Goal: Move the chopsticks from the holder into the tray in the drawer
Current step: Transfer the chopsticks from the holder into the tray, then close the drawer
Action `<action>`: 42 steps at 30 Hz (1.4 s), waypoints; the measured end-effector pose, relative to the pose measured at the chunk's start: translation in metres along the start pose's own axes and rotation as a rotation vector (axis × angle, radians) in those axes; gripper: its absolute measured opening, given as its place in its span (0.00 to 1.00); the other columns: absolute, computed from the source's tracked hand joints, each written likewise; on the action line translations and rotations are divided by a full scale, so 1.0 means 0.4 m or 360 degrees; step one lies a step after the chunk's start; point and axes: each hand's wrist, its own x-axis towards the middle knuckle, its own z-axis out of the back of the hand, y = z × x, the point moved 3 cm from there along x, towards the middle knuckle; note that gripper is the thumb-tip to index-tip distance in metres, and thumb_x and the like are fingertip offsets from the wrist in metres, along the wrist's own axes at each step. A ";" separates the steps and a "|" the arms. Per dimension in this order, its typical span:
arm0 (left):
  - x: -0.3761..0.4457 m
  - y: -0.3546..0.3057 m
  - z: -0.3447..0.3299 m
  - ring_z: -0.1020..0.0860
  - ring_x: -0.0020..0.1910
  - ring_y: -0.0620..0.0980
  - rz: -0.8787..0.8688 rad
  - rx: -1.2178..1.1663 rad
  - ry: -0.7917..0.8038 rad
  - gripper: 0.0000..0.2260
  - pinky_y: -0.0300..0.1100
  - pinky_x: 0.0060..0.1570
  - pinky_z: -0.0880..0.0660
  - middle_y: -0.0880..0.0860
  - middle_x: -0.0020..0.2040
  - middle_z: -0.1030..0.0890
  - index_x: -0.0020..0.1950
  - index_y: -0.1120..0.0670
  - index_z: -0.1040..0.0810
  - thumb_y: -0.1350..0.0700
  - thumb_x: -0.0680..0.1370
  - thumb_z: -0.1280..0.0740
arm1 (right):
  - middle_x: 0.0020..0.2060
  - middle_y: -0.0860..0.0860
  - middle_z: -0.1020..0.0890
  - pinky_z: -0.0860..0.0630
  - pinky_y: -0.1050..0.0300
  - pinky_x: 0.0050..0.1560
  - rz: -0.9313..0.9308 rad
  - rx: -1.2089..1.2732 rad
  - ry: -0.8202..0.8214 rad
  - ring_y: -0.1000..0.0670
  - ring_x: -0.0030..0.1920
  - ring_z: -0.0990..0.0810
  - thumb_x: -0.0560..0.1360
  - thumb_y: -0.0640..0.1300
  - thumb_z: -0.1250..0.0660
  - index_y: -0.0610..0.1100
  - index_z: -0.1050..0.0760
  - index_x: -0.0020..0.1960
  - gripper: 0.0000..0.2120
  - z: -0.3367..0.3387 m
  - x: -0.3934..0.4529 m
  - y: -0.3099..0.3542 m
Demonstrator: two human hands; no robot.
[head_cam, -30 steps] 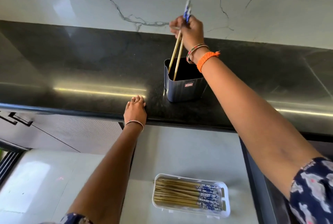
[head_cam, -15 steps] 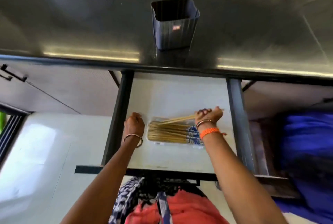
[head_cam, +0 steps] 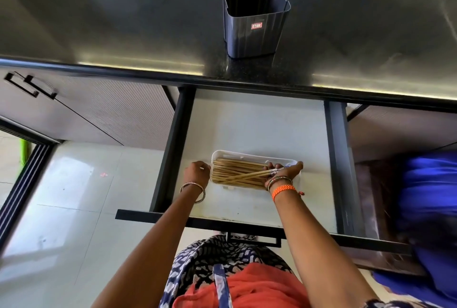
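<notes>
The dark ribbed holder (head_cam: pixel 254 33) stands on the black counter and looks empty inside. Below it, the open drawer (head_cam: pixel 247 129) holds a white tray (head_cam: pixel 257 155) filled with several wooden chopsticks (head_cam: pixel 235 168) lying lengthwise. My right hand (head_cam: pixel 284 171) rests over the tray's right end, fingers closed on a pair of chopsticks (head_cam: pixel 247 176) that lies slantwise across the pile. My left hand (head_cam: pixel 197 172) touches the tray's left end, its fingers curled against the rim.
The black countertop (head_cam: pixel 123 35) overhangs the drawer's back. Dark drawer rails (head_cam: pixel 173 149) run down both sides, and the drawer front (head_cam: pixel 197 219) is near my body. Cabinet handles (head_cam: pixel 29 83) sit at left. A blurred blue shape (head_cam: pixel 430 208) fills the right.
My right hand lifted the pair out of the holder, carried it down and lowered it onto the pile in the tray. My left hand left the counter edge and reached the tray's left end.
</notes>
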 end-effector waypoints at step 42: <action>-0.253 -0.005 -0.007 0.22 0.54 0.43 -0.0812 0.0530 0.0886 0.17 0.38 0.57 0.25 0.49 0.59 0.19 0.62 0.50 0.24 0.47 0.74 0.32 | 0.57 0.52 0.19 0.26 0.55 0.52 0.1355 -0.3772 0.1574 0.48 0.57 0.21 0.74 0.66 0.46 0.53 0.26 0.61 0.24 0.237 -0.265 0.080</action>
